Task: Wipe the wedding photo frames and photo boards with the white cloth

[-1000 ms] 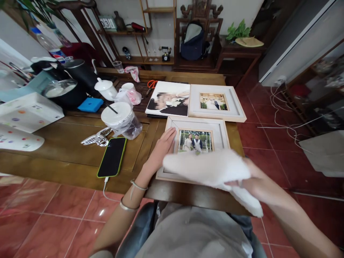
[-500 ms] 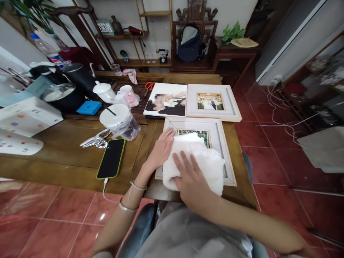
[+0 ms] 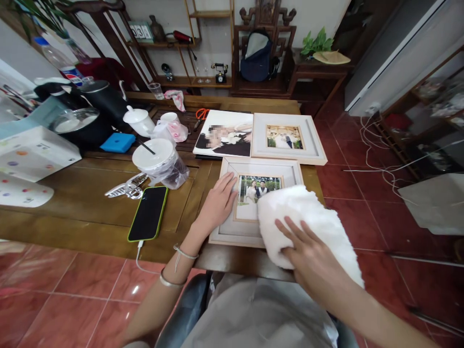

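A light wooden picture frame (image 3: pixel 250 237) lies face up at the table's front edge, with a photo of two people in its middle. My left hand (image 3: pixel 218 200) rests flat on the frame's left side, fingers stretched out. Under my right hand (image 3: pixel 306 246) is a fluffy white cloth (image 3: pixel 300 205), its thumb tucked against a fold and the fingers bent on top. The cloth covers the frame's lower right part and hangs past the table edge. Behind lie a second pale frame (image 3: pixel 313 140) and a white-edged photo panel (image 3: pixel 232 140).
Left on the wooden table (image 3: pixel 90 193) are a charging phone (image 3: pixel 148 213), a clear hair claw (image 3: pixel 126 187), a lidded cup in plastic (image 3: pixel 159 157), a blue box (image 3: pixel 118 143) and a white carton (image 3: pixel 39 152). Orange-handled scissors (image 3: pixel 201 116) lie behind the panel.
My right hand has slid the white cloth right and toward me, uncovering the photo in the near frame. My left hand has stayed on the frame's left side.
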Motion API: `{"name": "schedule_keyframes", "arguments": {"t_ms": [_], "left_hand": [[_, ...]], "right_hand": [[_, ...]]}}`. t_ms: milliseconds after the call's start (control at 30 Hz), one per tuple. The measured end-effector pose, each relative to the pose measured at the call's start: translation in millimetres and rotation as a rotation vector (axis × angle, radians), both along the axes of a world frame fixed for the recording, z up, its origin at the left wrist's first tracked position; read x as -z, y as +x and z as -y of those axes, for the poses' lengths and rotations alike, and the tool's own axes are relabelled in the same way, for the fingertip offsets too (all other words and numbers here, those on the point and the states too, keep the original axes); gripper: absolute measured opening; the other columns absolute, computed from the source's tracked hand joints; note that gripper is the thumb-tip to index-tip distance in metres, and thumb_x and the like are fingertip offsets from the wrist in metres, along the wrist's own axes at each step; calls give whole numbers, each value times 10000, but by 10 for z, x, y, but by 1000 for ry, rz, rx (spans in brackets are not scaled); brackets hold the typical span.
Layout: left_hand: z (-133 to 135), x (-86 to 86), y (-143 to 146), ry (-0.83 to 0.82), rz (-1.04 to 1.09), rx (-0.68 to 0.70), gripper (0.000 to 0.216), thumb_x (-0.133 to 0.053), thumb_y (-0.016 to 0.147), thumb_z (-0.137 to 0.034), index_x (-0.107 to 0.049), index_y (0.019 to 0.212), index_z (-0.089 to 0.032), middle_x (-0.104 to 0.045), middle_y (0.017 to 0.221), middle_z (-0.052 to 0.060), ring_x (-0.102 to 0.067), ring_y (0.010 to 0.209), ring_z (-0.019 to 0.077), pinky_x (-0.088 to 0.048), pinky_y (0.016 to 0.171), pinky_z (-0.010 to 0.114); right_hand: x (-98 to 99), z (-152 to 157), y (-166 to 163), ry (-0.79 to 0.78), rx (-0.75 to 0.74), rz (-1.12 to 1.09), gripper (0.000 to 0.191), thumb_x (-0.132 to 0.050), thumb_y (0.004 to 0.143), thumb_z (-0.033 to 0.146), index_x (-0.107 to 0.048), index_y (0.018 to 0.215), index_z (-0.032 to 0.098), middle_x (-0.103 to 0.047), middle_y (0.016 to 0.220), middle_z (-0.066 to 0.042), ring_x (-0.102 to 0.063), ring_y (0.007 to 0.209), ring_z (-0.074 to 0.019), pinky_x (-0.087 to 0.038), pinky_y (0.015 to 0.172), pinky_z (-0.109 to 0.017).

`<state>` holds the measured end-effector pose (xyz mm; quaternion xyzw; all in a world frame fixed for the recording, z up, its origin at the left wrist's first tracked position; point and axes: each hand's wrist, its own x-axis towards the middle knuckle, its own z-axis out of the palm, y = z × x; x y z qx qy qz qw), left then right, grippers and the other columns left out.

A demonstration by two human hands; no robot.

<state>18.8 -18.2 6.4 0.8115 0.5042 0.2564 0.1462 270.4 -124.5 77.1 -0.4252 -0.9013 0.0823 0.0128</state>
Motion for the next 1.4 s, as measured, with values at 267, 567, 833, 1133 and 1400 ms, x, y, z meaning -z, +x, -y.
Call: {"name": "schedule_keyframes", "arguments": {"t_ms": [267, 567, 833, 1133, 1400], "left_hand": [[6, 25, 16, -12, 9, 7, 462, -331, 1000, -269, -395, 1434, -122, -406, 1511, 166, -293, 1451, 259, -326, 1155, 515], [-25, 92, -3, -5, 2, -1, 472, -347, 996, -265, -391, 1436, -100, -414, 1504, 167, -296, 1448, 258, -330, 1156, 497], [-41, 96, 0, -6, 19, 17, 461, -325, 970, -174, -410, 1421, -125, -432, 1480, 161, -321, 1430, 268, -344, 1145, 520], [-20, 119, 1, 14, -11, -6, 464, -309, 984, -186, -396, 1433, -111, -424, 1497, 155, -316, 1436, 252, -343, 1152, 500], [-3, 87, 10, 0, -6, -12, 457, -292, 992, -196, -400, 1429, -112, -406, 1509, 161, -310, 1440, 253, -342, 1147, 517]], "right_hand": [[-430, -575, 853, 6, 517, -624, 109, -559, 732, 163, -640, 720, 236, -708, 726, -50, -680, 647, -249, -571, 586, -373], [-380, -1437, -223, 454, 12, -320, 218, -531, 774, 47, -647, 656, 189, -449, 1489, -32, -199, 1459, -334, -182, 1185, -564], [138, -1725, -595, 235, -315, -6, 356, -524, 741, -33, -676, 1021, 123, -434, 1491, -126, -244, 1445, -303, -199, 1190, -535], [128, -1386, 12, 196, -212, 67, 436, -450, 640, -97, -691, 935, 114, -467, 1456, -172, -306, 1419, -330, -277, 1134, -601], [-142, -1276, 639, 105, -20, -227, 256, -467, 561, -9, -578, 600, 218, -749, 984, -43, -662, 1051, -248, -536, 908, -401]]}}
